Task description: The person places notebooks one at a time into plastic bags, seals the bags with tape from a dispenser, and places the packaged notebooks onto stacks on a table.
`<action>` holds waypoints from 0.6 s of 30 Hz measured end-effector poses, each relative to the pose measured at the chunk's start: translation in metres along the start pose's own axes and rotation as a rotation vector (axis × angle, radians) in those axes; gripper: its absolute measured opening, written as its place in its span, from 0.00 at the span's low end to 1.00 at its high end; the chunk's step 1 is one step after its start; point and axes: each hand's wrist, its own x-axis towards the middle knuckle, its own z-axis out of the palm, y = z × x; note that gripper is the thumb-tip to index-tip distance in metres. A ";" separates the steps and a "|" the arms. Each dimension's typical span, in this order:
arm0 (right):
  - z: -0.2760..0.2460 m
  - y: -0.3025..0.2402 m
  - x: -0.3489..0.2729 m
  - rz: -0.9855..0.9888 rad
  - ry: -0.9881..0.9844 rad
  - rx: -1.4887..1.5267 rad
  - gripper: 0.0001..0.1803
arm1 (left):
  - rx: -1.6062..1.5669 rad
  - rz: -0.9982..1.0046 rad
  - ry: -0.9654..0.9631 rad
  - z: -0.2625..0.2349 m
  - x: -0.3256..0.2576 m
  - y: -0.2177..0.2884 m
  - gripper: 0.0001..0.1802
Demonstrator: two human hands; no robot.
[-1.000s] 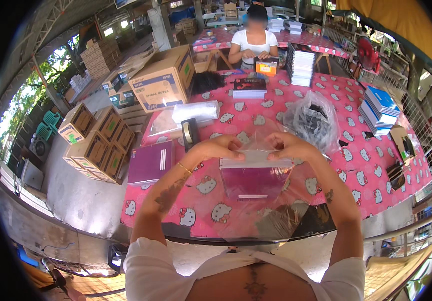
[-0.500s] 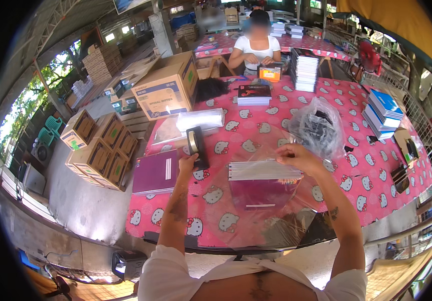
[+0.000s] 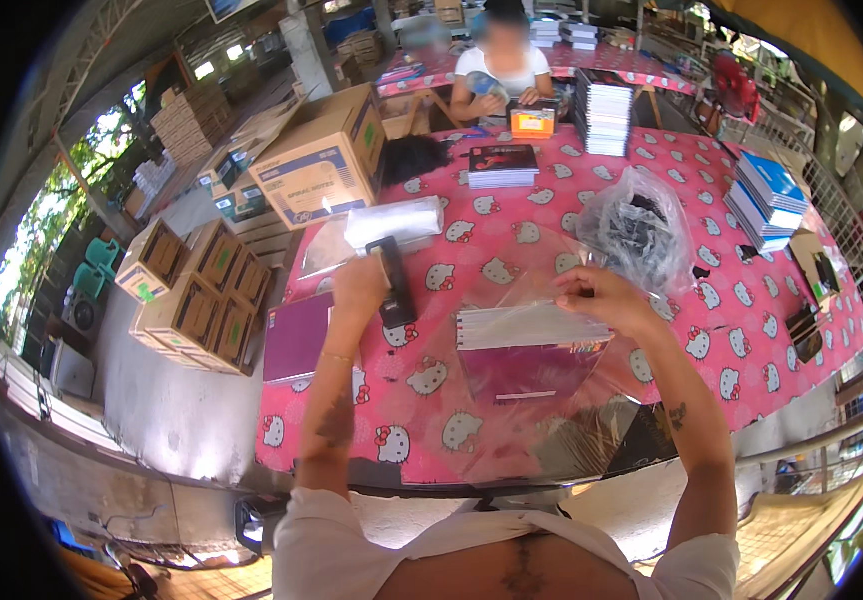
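My left hand [image 3: 359, 287] is closed beside the upper end of a black tape dispenser [image 3: 397, 292]; its fingertips are hidden, so what they grip does not show. In front of me lies a stack of purple notebooks [image 3: 526, 370], white page edges toward the far side, with clear plastic film [image 3: 511, 285] spread under and around it. My right hand [image 3: 601, 298] pinches a fold of that film above the stack's far right corner. Left of the dispenser, partly behind my left forearm, sits another pile of purple notebooks [image 3: 296, 338].
Beyond the dispenser lies a pack of clear film [image 3: 391, 222]. A crumpled plastic bag [image 3: 636, 235] rests right of centre. Blue notebooks [image 3: 766, 200], a tall notebook stack [image 3: 603, 115] and a cardboard box [image 3: 319, 165] stand around the table. A person [image 3: 503, 80] works opposite.
My left hand has gone from the dispenser's near side up toward its far end. My right hand stays at the film, its fingers slightly shifted. The person opposite has raised a hand.
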 end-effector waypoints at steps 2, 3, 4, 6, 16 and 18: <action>-0.005 0.003 -0.001 0.019 0.011 0.000 0.23 | -0.482 0.672 -0.041 -0.060 0.029 0.065 0.10; -0.006 0.005 0.000 0.025 0.006 -0.003 0.23 | -0.510 0.817 -0.221 -0.082 0.042 0.097 0.11; -0.006 0.004 0.000 0.026 0.023 0.002 0.23 | -0.529 0.959 -0.400 -0.095 0.053 0.123 0.11; -0.006 0.002 -0.001 0.033 0.008 0.043 0.23 | -0.409 1.058 -0.501 -0.093 0.075 0.167 0.10; 0.007 -0.010 -0.010 0.005 0.166 -0.121 0.36 | -1.006 0.693 -1.086 0.067 0.054 0.166 0.21; 0.010 -0.011 -0.015 0.006 0.262 -0.186 0.38 | -1.348 0.435 -0.956 0.061 0.029 0.143 0.24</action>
